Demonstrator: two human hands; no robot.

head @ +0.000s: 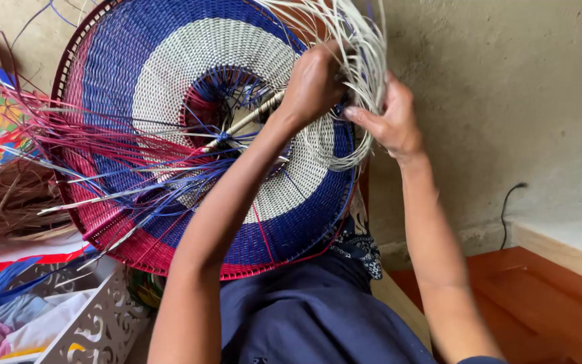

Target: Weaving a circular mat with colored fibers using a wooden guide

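A large round woven piece (170,87) with red, blue and white rings stands tilted on my lap, its open centre showing a stick. My left hand (314,84) reaches across its face and grips a bunch of white strands (355,47) at the upper right rim. My right hand (392,121) sits just beside it at the rim, fingers pinching the same white strands where they curve down. Loose red and blue strands (102,168) trail from the left side of the weave.
A concrete wall (506,87) rises behind. A white cut-out basket (95,323) with cloth stands at lower left, beside brown fibre (15,195) and coloured fabric. A wooden step (547,296) and a black cable (506,202) lie at right.
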